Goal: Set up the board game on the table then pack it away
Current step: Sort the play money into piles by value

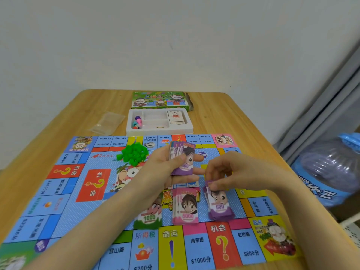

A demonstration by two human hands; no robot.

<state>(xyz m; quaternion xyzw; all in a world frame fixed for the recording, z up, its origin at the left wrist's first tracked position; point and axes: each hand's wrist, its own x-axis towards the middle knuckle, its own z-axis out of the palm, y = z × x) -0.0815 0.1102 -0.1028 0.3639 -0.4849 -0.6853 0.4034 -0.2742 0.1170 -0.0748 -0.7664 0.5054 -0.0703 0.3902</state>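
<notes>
Nearest to the camera lies the colourful printed paper game board (pixel 58 201), spread flat on the light wooden tabletop (pixel 233 117). On its centre three piles of play money stand in a row. A green pile of 1000 notes (pixel 149 216) is partly hidden under the left forearm (pixel 116 211), a pink pile of 5000 notes (pixel 186 208) is just beside it, and a purple pile of 500 notes (pixel 220 208) is on the right.

The left hand (pixel 165 168) has its grip clamped on a stack of purple paper 500 notes (pixel 184 160), thumb across the front and fingers behind, held above the board. The right hand (pixel 222 172) has its grip together on one purple note (pixel 209 187). Thumb and forefinger pinch its upper edge where it meets the top of the purple pile. Whether the note lies down fully already, I cannot tell.

The step in hand seems to be sorting the money by value. To do it well, I think the right hand should lay the note flat and square with the pile before it lets go, because such thin paper slides easily. The left thumb can push the next note a little forward, so that only one comes off at a time. It is wise to read the number on each note, since the held stack may hide other values.

The heap of small green plastic houses (pixel 133 152) on the far part of the board and the white plastic tray (pixel 159 131) behind it are well apart from the piles and need no care now.
</notes>
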